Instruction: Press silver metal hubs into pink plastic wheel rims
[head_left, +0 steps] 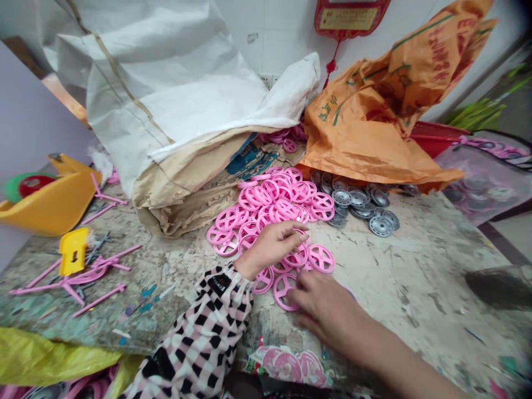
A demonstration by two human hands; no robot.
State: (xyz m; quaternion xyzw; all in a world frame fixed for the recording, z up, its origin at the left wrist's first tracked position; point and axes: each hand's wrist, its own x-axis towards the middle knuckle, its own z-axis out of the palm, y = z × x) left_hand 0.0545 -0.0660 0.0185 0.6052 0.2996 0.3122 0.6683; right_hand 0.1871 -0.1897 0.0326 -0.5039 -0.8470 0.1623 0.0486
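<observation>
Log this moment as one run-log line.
left hand: on pink wheels | right hand: on pink wheel | beside: silver discs

Hands (270,249) on pink plastic wheels (322,259)

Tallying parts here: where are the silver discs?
In the head view, the silver discs lie just right of the heap of pink wheels, directly below the orange woven sack.
</observation>
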